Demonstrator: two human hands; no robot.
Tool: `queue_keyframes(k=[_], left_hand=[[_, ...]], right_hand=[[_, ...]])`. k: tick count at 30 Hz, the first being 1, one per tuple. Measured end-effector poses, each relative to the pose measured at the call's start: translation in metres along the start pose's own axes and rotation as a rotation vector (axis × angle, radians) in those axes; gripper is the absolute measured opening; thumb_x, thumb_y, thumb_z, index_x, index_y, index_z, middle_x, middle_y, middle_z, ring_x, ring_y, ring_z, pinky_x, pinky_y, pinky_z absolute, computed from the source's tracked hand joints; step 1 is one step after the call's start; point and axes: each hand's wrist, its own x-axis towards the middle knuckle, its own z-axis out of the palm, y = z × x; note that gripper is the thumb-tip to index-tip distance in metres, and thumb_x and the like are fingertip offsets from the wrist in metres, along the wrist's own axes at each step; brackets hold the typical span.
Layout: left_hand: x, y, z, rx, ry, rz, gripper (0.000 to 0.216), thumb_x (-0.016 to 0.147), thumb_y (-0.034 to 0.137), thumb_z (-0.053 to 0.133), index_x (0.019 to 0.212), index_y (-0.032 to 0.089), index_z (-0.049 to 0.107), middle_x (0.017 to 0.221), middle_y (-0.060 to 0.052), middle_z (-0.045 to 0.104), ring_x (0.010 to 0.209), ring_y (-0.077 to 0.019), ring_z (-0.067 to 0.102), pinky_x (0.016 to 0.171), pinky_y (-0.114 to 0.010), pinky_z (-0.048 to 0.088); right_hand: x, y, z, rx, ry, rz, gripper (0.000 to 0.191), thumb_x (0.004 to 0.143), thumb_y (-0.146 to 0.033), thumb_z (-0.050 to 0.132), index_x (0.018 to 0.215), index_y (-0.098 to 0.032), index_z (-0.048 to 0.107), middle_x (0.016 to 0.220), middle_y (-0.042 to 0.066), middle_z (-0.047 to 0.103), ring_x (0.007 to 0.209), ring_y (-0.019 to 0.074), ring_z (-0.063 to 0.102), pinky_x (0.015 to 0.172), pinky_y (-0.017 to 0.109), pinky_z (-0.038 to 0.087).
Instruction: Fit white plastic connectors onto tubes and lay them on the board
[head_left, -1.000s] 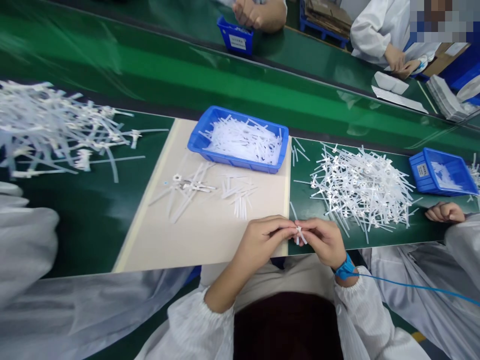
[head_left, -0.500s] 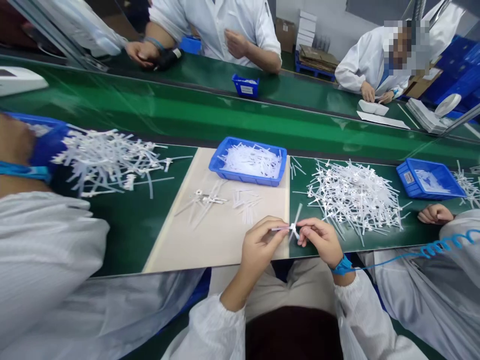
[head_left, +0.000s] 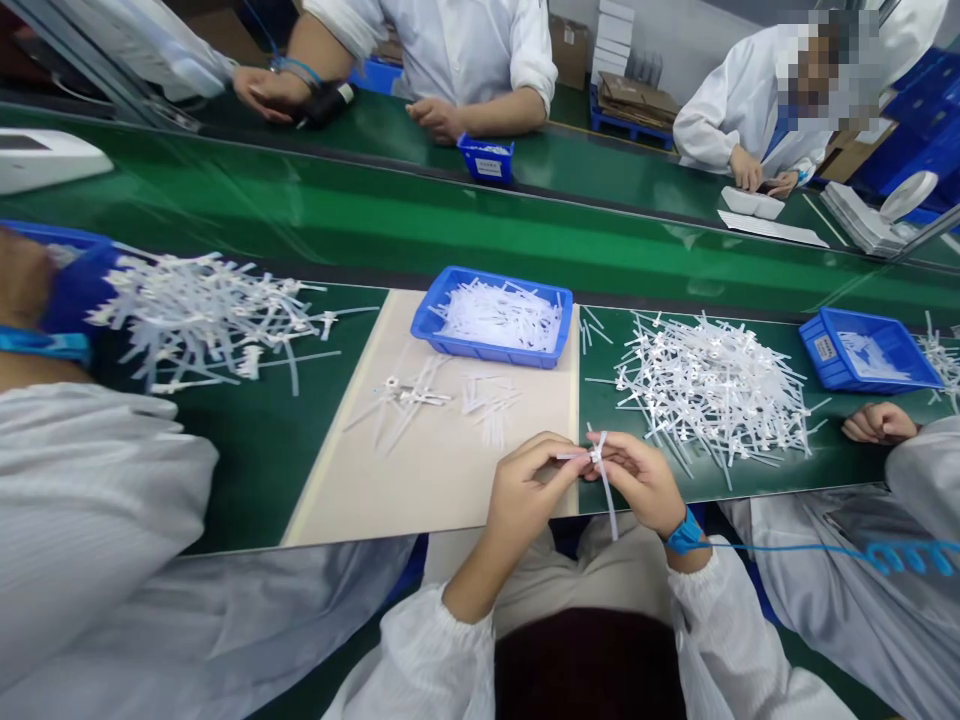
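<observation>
My left hand and my right hand meet over the front edge of the bench, fingertips pinched around a small white connector with thin translucent tubes. One tube hangs down between the hands, and another lies along my left fingertips. Part of the connector is hidden by the fingers. On the beige mat left of my hands lie a few joined connector pieces and a small group of loose tubes. Behind them stands a blue tray full of short translucent tubes.
A large heap of tubed connectors lies on the green bench to the right, near another blue tray. A second heap is at the left, beside a co-worker's arm. Other people sit across the green divider.
The connector has turned in my fingers; a tube now hangs downward. My right hand has closed in toward the left. Across the bench, a co-worker's raised hand has come down to the tabletop.
</observation>
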Motion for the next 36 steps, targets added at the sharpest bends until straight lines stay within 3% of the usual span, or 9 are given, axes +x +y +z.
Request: queue_keyframes(k=[8, 15, 21, 29, 32, 36], left_hand=[[0.004, 0.001, 0.002, 0.042, -0.041, 0.012, 0.007, 0.1, 0.016, 0.075, 0.1, 0.021, 0.08, 0.096, -0.004, 0.08, 0.09, -0.017, 0.076, 0.083, -0.027, 0.06], [0.004, 0.003, 0.002, 0.031, -0.051, -0.047, 0.009, 0.1, 0.017, 0.076, 0.096, 0.021, 0.082, 0.091, -0.004, 0.08, 0.086, -0.0166, 0.076, 0.079, -0.026, 0.061], [0.005, -0.002, 0.0, -0.024, -0.092, -0.083, 0.01, 0.102, 0.019, 0.076, 0.096, 0.022, 0.084, 0.091, -0.004, 0.082, 0.086, -0.0174, 0.078, 0.083, -0.028, 0.062], [0.002, 0.005, 0.005, -0.011, -0.009, -0.107, 0.012, 0.102, 0.028, 0.078, 0.094, 0.02, 0.083, 0.092, -0.007, 0.081, 0.088, -0.0196, 0.076, 0.083, -0.031, 0.061], [-0.006, 0.022, -0.013, 0.124, 0.022, -0.044, 0.012, 0.104, 0.026, 0.073, 0.098, 0.021, 0.082, 0.094, -0.007, 0.08, 0.088, -0.0199, 0.076, 0.083, -0.032, 0.061], [-0.006, 0.048, -0.074, 0.541, 0.091, 0.111, 0.017, 0.107, 0.022, 0.065, 0.111, 0.024, 0.08, 0.104, -0.008, 0.079, 0.097, -0.0225, 0.075, 0.089, -0.036, 0.06]], right_hand=[[0.003, -0.01, -0.005, -0.115, 0.032, 0.017, 0.038, 0.108, -0.051, 0.069, 0.13, -0.023, 0.083, 0.099, 0.007, 0.086, 0.085, 0.0227, 0.083, 0.087, 0.037, 0.068], [0.006, -0.018, -0.002, -0.237, 0.052, -0.027, 0.031, 0.111, -0.042, 0.065, 0.129, -0.026, 0.085, 0.088, 0.004, 0.085, 0.083, 0.0217, 0.081, 0.087, 0.035, 0.065], [0.007, -0.019, -0.005, -0.306, 0.015, -0.032, 0.03, 0.111, -0.037, 0.064, 0.132, -0.028, 0.084, 0.099, 0.006, 0.087, 0.089, 0.0224, 0.082, 0.089, 0.035, 0.065], [-0.001, -0.006, -0.009, -0.256, 0.063, 0.061, 0.041, 0.106, -0.051, 0.069, 0.137, -0.026, 0.081, 0.109, 0.008, 0.087, 0.094, 0.026, 0.083, 0.096, 0.041, 0.068], [-0.001, -0.006, -0.008, -0.147, 0.05, 0.1, 0.052, 0.106, -0.055, 0.068, 0.149, -0.026, 0.072, 0.114, 0.01, 0.086, 0.092, 0.0259, 0.083, 0.093, 0.043, 0.07], [-0.001, -0.003, -0.005, -0.057, 0.088, 0.137, 0.055, 0.104, -0.061, 0.069, 0.145, -0.025, 0.074, 0.116, 0.014, 0.085, 0.092, 0.0281, 0.082, 0.09, 0.048, 0.072]])
